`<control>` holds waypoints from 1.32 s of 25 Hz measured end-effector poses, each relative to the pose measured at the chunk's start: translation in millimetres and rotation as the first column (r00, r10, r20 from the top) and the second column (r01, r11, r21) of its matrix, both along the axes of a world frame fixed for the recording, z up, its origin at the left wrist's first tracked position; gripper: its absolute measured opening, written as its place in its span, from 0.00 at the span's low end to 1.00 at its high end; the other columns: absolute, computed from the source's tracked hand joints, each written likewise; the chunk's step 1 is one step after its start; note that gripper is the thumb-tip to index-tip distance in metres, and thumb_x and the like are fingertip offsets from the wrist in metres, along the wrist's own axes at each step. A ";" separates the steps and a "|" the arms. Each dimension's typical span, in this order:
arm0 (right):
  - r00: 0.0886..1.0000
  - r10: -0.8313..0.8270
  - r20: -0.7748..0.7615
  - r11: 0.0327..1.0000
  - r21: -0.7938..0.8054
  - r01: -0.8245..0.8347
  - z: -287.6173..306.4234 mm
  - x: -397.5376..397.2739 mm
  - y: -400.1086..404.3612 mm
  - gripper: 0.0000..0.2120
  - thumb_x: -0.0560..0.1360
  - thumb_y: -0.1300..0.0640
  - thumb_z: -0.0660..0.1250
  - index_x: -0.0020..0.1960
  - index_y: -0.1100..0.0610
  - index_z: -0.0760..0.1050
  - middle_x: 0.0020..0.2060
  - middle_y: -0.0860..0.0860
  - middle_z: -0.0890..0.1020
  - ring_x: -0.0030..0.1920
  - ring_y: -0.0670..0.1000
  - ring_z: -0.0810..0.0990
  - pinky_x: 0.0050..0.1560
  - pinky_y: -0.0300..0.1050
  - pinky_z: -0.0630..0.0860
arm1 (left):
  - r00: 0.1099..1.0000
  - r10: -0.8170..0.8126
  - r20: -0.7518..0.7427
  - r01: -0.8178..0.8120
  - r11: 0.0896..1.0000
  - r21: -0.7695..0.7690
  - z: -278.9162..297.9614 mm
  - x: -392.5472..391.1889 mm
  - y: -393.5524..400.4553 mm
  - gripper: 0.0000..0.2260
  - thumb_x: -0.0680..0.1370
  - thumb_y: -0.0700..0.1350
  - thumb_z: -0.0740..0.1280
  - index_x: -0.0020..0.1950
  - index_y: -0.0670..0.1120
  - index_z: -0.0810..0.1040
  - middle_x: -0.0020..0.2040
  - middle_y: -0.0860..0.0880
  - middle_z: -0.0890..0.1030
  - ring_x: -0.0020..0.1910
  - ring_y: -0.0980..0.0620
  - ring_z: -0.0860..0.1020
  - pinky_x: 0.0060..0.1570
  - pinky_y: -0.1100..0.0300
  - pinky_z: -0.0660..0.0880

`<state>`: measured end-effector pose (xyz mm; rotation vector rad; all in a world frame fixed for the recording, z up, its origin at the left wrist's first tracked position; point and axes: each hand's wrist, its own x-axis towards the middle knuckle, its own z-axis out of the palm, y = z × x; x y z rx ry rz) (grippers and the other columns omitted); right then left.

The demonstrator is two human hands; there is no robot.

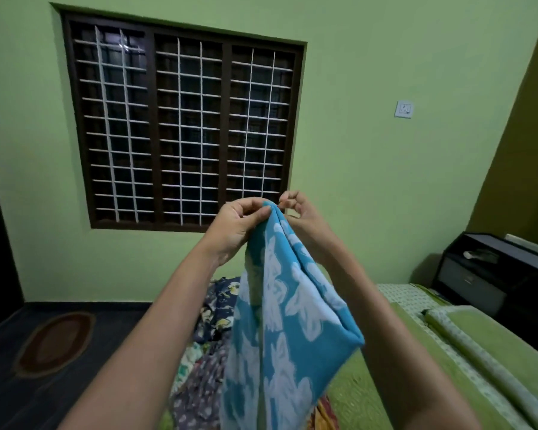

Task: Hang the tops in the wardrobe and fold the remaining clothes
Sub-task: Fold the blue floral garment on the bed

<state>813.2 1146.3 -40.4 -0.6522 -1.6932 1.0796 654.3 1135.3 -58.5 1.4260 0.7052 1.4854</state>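
Above the near edge of a bed, a person's two bare arms reach up and forward, holding a blue towel with white floral shapes [288, 321]. Both hands meet at its top edge, in front of a dark-framed window with a white grille [184, 122]. Left hand [238, 226] is closed, pinching the top of the cloth between thumb and fingers. Right hand [298, 214] pinches the same edge just beside it, its other fingers curled. From this grip the towel hangs folded lengthwise, its lower part running out of view at the bottom. Below and left of it, a heap of patterned clothes [213, 342] lies on the green bedspread [385, 383]. Against the green wall at right stands a dark cabinet [491, 274].
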 end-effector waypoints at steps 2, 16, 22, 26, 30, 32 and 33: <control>0.995 -0.086 0.058 0.995 0.059 0.082 4.2 17.0 -10.9 0.09 0.76 0.66 0.66 0.51 0.55 0.69 0.47 0.51 0.72 0.38 0.45 0.78 0.41 0.37 0.79 | 0.987 0.154 -0.044 -0.156 0.988 -0.024 -11.2 0.6 8.5 0.02 0.76 0.41 0.68 0.45 0.46 0.82 0.40 0.49 0.82 0.41 0.53 0.78 0.42 0.63 0.77; -0.142 -0.457 0.878 0.753 0.467 0.463 -30.6 137.3 -61.9 0.18 0.78 0.40 0.60 0.55 0.52 0.79 0.40 0.51 0.76 0.40 0.53 0.74 0.38 0.44 0.70 | 0.720 0.416 -0.555 -0.231 0.898 0.374 -50.1 2.4 29.2 0.06 0.75 0.37 0.69 0.50 0.44 0.74 0.45 0.48 0.79 0.44 0.52 0.76 0.43 0.69 0.71; -0.256 -0.693 0.674 0.595 0.735 0.325 -22.3 197.7 -112.6 0.18 0.79 0.40 0.55 0.52 0.50 0.78 0.43 0.49 0.78 0.43 0.53 0.78 0.32 0.43 0.67 | 0.630 0.532 -0.566 -0.260 0.831 0.492 -63.3 61.1 -11.4 0.09 0.76 0.37 0.67 0.54 0.37 0.81 0.50 0.42 0.82 0.49 0.46 0.78 0.50 0.55 0.74; -0.295 -0.544 0.786 0.718 0.617 0.322 -42.2 273.6 -155.9 0.20 0.78 0.37 0.54 0.55 0.48 0.78 0.48 0.49 0.80 0.45 0.52 0.79 0.35 0.43 0.70 | 0.504 0.447 -0.739 -0.212 0.893 0.396 -89.6 141.0 -60.7 0.10 0.78 0.42 0.66 0.57 0.42 0.82 0.50 0.40 0.82 0.46 0.42 0.79 0.43 0.55 0.73; -0.344 -0.464 0.817 0.748 0.569 0.343 -72.1 357.5 -190.0 0.18 0.78 0.37 0.55 0.54 0.46 0.78 0.49 0.48 0.80 0.46 0.52 0.78 0.35 0.43 0.71 | 0.304 0.428 -0.851 -0.256 0.897 0.359 -111.8 221.4 -109.5 0.13 0.79 0.50 0.65 0.61 0.50 0.80 0.53 0.42 0.80 0.49 0.42 0.78 0.41 0.54 0.74; -0.359 -0.477 0.802 0.736 0.588 0.336 -83.9 391.7 -203.2 0.17 0.79 0.39 0.56 0.51 0.47 0.78 0.47 0.48 0.80 0.43 0.52 0.78 0.34 0.43 0.72 | 0.315 0.379 -0.870 -0.233 0.920 0.316 -113.6 256.7 -127.1 0.13 0.79 0.50 0.65 0.61 0.49 0.80 0.53 0.44 0.83 0.51 0.43 0.79 0.40 0.55 0.72; -0.342 -0.481 0.808 0.728 0.585 0.357 -82.9 404.1 -207.7 0.16 0.79 0.40 0.58 0.50 0.48 0.78 0.45 0.48 0.80 0.42 0.52 0.78 0.34 0.44 0.73 | 0.320 0.360 -0.876 -0.224 0.928 0.299 -110.5 269.0 -131.6 0.13 0.79 0.49 0.65 0.61 0.48 0.80 0.52 0.45 0.83 0.50 0.43 0.79 0.40 0.55 0.72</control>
